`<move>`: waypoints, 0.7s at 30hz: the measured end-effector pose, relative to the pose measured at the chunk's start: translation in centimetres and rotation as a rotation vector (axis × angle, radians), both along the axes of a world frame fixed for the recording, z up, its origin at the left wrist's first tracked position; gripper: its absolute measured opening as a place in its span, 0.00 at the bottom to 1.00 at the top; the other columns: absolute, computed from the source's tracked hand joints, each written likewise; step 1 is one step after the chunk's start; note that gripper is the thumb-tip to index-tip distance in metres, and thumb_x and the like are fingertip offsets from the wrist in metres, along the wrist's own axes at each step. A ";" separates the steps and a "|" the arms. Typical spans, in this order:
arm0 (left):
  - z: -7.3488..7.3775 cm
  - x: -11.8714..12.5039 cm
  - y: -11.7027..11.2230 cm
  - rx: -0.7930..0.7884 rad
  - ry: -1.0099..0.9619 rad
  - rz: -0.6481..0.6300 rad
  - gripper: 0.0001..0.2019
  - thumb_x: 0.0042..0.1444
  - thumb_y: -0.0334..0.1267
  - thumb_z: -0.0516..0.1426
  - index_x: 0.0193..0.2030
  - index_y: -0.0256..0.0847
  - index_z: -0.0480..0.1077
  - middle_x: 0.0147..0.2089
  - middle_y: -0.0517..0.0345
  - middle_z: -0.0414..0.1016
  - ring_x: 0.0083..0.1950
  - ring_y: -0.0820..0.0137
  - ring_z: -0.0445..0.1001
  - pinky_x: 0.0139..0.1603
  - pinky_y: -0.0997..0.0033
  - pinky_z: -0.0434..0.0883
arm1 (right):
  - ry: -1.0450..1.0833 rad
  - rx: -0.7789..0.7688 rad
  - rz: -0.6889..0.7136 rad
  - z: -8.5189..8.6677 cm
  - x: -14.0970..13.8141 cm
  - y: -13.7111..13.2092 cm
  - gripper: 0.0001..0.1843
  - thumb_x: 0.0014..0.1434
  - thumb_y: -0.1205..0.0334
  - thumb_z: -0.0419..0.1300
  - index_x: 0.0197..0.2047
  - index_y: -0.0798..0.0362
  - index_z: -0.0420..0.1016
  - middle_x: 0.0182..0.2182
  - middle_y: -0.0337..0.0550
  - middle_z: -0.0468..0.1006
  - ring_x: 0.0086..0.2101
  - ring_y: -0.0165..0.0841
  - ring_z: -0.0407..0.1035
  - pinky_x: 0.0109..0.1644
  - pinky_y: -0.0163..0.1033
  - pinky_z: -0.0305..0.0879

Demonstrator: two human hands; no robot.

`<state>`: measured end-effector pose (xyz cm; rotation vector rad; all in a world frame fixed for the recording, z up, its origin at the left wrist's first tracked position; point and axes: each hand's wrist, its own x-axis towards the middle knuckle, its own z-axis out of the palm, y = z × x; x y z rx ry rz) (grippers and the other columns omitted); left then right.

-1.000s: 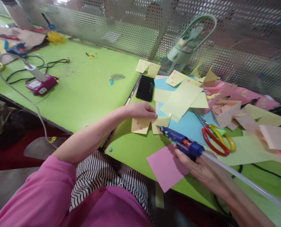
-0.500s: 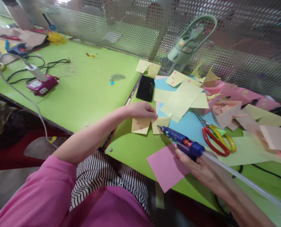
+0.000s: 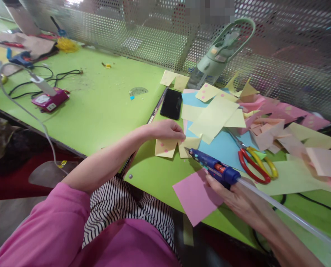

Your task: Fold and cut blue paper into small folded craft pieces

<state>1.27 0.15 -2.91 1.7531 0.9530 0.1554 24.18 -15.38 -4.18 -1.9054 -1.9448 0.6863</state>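
We are viewing a light-green, flat-topped table (image 3: 107, 107) whose near edge is running obliquely past the person's lap, while an upright, grey, perforated metal panel (image 3: 154, 33) is bounding the far side. A dark seam is dividing the top; left of it, bare green surface is leaving wide room around a clear, semicircular protractor (image 3: 139, 91). Right of it, room is narrowing: a flat, black, rectangular phone (image 3: 171, 104) is lying beyond the left hand (image 3: 167, 129), and red-and-yellow-handled metal scissors (image 3: 246, 149) are resting among loose papers to the right. A square, pink paper sheet (image 3: 197, 196) is poking one corner over the near edge.

The left hand is keeping its fingers narrow, pinching the far edge of a folded, pale-yellow paper piece with pink dots (image 3: 166, 147), which is sitting just right of the seam. The right hand (image 3: 229, 194) is gripping a blue, pistol-shaped plastic glue gun (image 3: 212, 164); its tip is pointing at the piece's right flap, though we are not discerning whether they are touching.

Compared with half a second earlier, we are finding both hands, gun and paper holding their places.
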 end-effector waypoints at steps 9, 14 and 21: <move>-0.2 0.0 0.1 -0.013 -0.023 -0.010 0.10 0.52 0.40 0.56 0.35 0.37 0.76 0.28 0.58 0.70 0.26 0.75 0.68 0.28 0.76 0.65 | -0.041 0.000 -0.028 -0.3 0.0 -0.1 0.20 0.58 0.43 0.53 0.34 0.47 0.78 0.18 0.39 0.74 0.24 0.41 0.72 0.25 0.44 0.71; -0.5 0.0 0.2 0.000 -0.008 0.008 0.10 0.52 0.41 0.57 0.35 0.38 0.76 0.28 0.58 0.71 0.27 0.75 0.67 0.28 0.77 0.64 | -0.062 0.023 0.023 0.4 -0.1 0.0 0.22 0.59 0.43 0.52 0.40 0.50 0.79 0.27 0.43 0.80 0.33 0.45 0.77 0.36 0.46 0.75; -0.6 0.0 0.1 -0.006 -0.011 0.006 0.11 0.53 0.43 0.57 0.35 0.38 0.75 0.29 0.58 0.72 0.28 0.74 0.69 0.27 0.76 0.63 | -0.110 0.092 -0.006 -0.1 3.4 -1.9 0.20 0.59 0.43 0.54 0.41 0.48 0.78 0.37 0.49 0.82 0.46 0.54 0.75 0.52 0.54 0.71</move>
